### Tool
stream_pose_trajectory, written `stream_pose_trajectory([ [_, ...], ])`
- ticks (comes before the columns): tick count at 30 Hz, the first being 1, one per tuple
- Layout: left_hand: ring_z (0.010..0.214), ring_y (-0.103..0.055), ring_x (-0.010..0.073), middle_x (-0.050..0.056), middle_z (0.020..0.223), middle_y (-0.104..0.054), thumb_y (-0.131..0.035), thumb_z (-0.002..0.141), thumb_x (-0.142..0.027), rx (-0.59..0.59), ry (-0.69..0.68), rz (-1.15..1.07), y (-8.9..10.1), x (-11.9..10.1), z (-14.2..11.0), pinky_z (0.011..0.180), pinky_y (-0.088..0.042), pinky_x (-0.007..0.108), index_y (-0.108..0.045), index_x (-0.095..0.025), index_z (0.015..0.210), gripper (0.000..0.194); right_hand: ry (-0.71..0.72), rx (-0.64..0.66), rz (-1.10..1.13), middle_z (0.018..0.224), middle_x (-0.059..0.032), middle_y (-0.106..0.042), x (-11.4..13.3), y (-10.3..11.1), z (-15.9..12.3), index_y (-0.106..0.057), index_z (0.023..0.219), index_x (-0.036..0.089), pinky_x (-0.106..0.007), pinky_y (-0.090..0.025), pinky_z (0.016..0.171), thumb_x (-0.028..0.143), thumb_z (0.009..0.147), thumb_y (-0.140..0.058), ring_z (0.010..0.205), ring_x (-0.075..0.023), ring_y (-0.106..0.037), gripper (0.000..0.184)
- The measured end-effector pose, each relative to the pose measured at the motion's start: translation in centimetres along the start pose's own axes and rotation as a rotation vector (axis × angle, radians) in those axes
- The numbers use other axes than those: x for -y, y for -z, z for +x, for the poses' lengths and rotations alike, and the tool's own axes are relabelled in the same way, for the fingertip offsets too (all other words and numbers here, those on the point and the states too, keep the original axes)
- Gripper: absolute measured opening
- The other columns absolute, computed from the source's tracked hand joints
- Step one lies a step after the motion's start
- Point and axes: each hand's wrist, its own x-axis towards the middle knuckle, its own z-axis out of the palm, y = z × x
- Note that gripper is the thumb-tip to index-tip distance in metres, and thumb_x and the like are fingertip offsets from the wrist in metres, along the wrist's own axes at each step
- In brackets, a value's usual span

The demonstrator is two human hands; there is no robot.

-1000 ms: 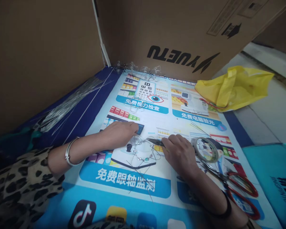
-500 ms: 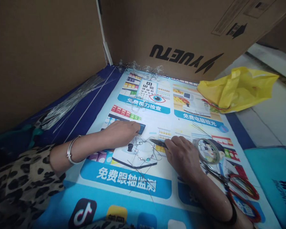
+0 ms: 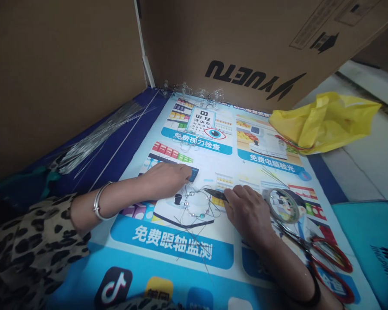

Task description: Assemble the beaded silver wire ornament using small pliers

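Observation:
My left hand (image 3: pixel 170 178) is closed in a pinch on the upper left of a beaded wire ring (image 3: pixel 198 215), a thin wire loop with clear and teal beads and loose wire ends. My right hand (image 3: pixel 247 211) is wrapped round a pair of pliers (image 3: pixel 215 193). The dark tip of the pliers points left and meets the wire at the top right of the ring; whether the jaws grip it is too small to tell. Loose wire pieces (image 3: pixel 194 243) lie just below the ring on the printed poster sheet (image 3: pixel 171 262).
Red-handled scissors (image 3: pixel 331 258) and a roll of clear tape (image 3: pixel 283 206) lie by my right forearm. A bundle of wires (image 3: pixel 93 140) is at the left. Beaded wire pieces (image 3: pixel 202 94) sit before the cardboard box (image 3: pixel 245 43). A yellow bag (image 3: pixel 330 122) lies back right.
The view has shifted very slightly. Both hands, the pliers and the beaded wire ring hold nearly the same places.

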Motion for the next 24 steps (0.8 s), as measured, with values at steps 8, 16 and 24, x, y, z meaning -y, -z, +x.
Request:
stream_pose_trajectory([
  [8,0.07,-0.059,0.0211,0.005,0.086,-0.064,-0.036,0.089,-0.029,-0.015,-0.005,0.02,-0.07,-0.08,0.05,0.053,-0.035,0.029,-0.053,-0.018,0.089,0.02,0.0,-0.003,0.002,0.068,-0.0022,-0.052,0.08,-0.08,0.05,-0.054,0.071,0.02,-0.029,-0.022,0.059,0.015,0.077,-0.053,0.068,-0.0165,-0.041,0.008],
  [16,0.072,-0.06,0.0207,0.005,0.086,-0.064,-0.036,0.089,-0.03,-0.01,0.003,0.017,-0.02,-0.12,0.04,0.054,-0.035,0.028,-0.052,-0.018,0.09,0.02,0.001,-0.012,0.0,0.068,-0.0021,-0.051,0.07,-0.16,0.02,-0.055,0.07,0.02,-0.029,-0.022,0.059,0.015,0.077,-0.052,0.067,-0.0161,-0.041,0.008],
  [24,0.071,-0.059,0.0205,0.004,0.086,-0.064,-0.036,0.089,-0.028,-0.009,-0.013,0.0,-0.07,0.05,0.03,0.054,-0.035,0.028,-0.051,-0.019,0.09,0.018,-0.015,0.01,0.019,0.069,-0.0021,-0.052,0.08,-0.2,0.16,-0.054,0.072,0.02,-0.028,-0.022,0.059,0.015,0.078,-0.051,0.068,-0.0159,-0.042,0.009],
])
